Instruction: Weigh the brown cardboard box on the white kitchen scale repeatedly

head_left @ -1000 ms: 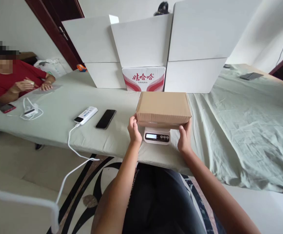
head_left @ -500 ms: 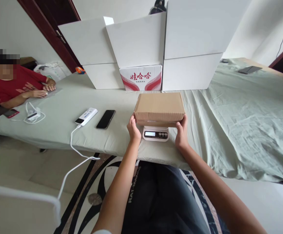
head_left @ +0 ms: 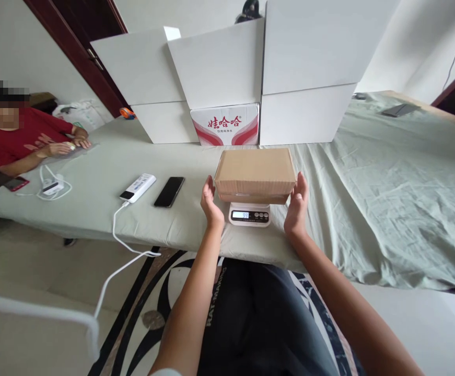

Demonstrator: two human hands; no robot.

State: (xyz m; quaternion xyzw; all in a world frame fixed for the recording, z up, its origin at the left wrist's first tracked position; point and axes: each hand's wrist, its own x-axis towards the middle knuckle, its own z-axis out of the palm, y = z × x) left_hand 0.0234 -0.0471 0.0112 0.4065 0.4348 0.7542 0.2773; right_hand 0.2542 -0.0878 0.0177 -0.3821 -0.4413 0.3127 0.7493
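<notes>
Both palms spread flat: left hand and right hand flank, just off, a plain corrugated cardboard box sitting on a white digital scale on the cloth-draped desk. Behind, a red-and-white carton bears Chinese characters.

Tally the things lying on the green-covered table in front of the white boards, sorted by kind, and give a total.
Brown cardboard box, on the scale: 1
Kitchen scale: 1
Black phone: 1
White power bank: 1
Red-and-white printed carton: 1
Total: 5
</notes>
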